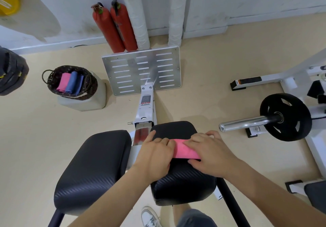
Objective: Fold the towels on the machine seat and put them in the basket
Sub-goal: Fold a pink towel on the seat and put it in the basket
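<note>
A pink towel (185, 151), folded into a narrow strip, lies across the right black seat pad (181, 182). My left hand (155, 153) presses on its left end and my right hand (210, 154) covers its right end, fingers curled over the cloth. The left seat pad (93, 170) is bare. On the floor at the far left stands a dark woven basket (88, 87) holding a folded pink towel (63, 81) and two folded blue towels (75, 82).
A metal foot plate (141, 69) and its rail (146, 108) stand beyond the pads. Two red fire extinguishers (114, 27) lean on the wall. A barbell sleeve with a black weight plate (285, 117) juts in from the right. A dark bag (10, 73) sits far left.
</note>
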`<state>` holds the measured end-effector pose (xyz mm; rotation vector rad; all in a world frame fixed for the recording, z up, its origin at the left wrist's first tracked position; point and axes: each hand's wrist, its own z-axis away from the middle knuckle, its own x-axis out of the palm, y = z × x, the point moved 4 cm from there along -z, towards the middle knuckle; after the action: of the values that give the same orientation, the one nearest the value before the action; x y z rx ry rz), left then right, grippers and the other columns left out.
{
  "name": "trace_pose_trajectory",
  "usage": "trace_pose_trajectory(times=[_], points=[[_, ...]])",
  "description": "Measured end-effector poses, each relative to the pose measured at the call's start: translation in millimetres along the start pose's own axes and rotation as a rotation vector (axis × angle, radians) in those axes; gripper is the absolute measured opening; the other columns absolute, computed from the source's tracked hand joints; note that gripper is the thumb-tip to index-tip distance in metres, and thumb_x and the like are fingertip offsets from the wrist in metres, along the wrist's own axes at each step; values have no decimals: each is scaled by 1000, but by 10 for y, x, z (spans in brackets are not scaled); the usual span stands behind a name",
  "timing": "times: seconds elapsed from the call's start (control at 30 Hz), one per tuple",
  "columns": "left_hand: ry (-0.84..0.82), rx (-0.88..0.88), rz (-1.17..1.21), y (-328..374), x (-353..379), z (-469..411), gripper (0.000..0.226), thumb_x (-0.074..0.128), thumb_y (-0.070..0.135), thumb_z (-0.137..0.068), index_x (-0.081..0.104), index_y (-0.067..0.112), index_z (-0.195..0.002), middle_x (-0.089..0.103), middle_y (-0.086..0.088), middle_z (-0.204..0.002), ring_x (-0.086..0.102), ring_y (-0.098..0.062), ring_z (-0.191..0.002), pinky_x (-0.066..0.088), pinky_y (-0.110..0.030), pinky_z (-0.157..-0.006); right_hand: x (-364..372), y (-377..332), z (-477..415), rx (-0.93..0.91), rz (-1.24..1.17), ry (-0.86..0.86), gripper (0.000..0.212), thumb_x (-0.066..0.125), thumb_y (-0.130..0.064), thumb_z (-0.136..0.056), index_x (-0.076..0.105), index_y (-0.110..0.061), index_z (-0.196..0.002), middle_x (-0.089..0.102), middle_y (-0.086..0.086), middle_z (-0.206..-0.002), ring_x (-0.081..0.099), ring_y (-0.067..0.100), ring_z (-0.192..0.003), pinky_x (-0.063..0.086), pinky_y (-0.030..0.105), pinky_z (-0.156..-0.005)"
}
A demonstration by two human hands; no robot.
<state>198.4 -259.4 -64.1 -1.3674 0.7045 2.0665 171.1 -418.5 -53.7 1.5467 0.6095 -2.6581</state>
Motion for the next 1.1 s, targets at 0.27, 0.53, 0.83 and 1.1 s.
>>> trace_pose_trajectory(times=[0.27, 0.53, 0.83, 1.1], points=[[-158, -177, 59, 11, -206, -361, 18, 58, 20, -80, 52, 17, -96, 66, -3, -89, 64, -26, -81, 34, -31, -61, -58, 168, -199, 184, -356, -25, 37, 59, -22, -75, 55, -41, -106, 62, -15, -97, 58, 11, -96, 43, 36, -86], [-12, -580, 1463, -224, -758, 441, 22, 73, 14, -78, 65, 16, -99, 73, -1, -93, 70, -18, -87, 58, -38, -82, -628, -251, 240, 261, -1370, -51, 60, 57, -52, -81, 48, -26, -134, 67, -8, -120, 62, 7, -111, 42, 36, -101], [474, -658, 1773, 40, -1015, 1948, 26, 63, 33, -88, 65, 13, -105, 74, -5, -95, 71, -19, -90, 56, -31, -76, -720, -2048, 511, 92, -931, 183, 35, 35, -45, -99, 45, -35, -130, 60, -9, -115, 58, 8, -104, 48, 39, -96], [840, -567, 1681, -394, -1069, 4099, 51, 80, 30, -64, 67, 19, -112, 73, -2, -101, 69, -19, -93, 54, -26, -71, -445, -3791, 1321, -278, -511, 216, 38, 45, -39, -97, 37, -50, -133, 50, -22, -116, 52, 6, -108, 44, 37, -96]])
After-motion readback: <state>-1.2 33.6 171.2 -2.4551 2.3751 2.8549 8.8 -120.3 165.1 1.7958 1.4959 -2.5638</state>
